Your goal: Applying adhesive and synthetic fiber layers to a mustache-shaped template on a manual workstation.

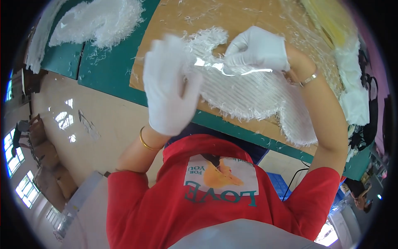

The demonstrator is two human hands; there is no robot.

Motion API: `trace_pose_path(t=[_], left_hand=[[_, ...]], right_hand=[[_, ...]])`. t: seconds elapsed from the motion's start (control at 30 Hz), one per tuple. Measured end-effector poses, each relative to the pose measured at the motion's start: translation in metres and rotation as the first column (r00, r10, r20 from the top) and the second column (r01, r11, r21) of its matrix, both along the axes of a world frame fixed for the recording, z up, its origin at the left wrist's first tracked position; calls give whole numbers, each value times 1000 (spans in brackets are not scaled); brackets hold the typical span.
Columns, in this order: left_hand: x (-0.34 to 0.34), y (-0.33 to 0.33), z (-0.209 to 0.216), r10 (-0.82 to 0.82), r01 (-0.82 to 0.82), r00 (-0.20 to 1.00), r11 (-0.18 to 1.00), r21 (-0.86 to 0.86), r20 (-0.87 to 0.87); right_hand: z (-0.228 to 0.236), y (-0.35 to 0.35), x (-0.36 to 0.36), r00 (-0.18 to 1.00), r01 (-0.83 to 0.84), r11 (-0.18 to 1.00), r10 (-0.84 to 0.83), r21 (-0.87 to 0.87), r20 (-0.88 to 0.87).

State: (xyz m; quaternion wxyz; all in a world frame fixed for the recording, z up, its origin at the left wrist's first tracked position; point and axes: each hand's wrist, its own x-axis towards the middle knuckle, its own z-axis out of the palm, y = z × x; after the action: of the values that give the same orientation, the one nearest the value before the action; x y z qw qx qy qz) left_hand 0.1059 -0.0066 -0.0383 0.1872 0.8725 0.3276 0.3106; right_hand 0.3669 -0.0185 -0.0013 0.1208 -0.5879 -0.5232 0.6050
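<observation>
A white, ribbed fabric piece (253, 93) with frayed, fuzzy edges lies on a brown cardboard sheet (145, 54) in front of me. Over it, my right hand (259, 50), in a white glove, is closed with fingers and thumb pinched together. A shiny, clear plastic strip (248, 72) runs from its fingers across the fabric. My left hand (170, 89), also gloved in white, is raised beside the fabric's left end. Its fingers are stretched out and smeared by motion, and I see nothing held in it.
Another fuzzy white fabric piece (99, 23) lies on the green table (103, 72) at the far left. Loose white threads are scattered over the cardboard. Yellowish and clear plastic film (327, 20) and white material (352, 99) sit along the right side. Brown boxes (52, 159) stand left.
</observation>
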Motion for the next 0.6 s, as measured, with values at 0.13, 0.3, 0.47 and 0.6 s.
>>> trace_pose_path(t=[0.13,0.3,0.47,0.6], left_hand=[[4,-15,-9,-460,445,885,880,-165,-68],[4,-18,-16,-451,435,884,890,-139,-126],[4,-16,-14,-470,450,874,879,-159,-123],[11,-15,-7,-491,469,837,871,-146,-240]], right_hand=[[-7,-16,-18,919,-162,949,45,271,392],[-21,-30,-17,726,-513,658,-10,551,688],[-27,-29,-15,768,-426,728,-24,537,640],[-26,-24,-15,715,-506,712,32,486,698]])
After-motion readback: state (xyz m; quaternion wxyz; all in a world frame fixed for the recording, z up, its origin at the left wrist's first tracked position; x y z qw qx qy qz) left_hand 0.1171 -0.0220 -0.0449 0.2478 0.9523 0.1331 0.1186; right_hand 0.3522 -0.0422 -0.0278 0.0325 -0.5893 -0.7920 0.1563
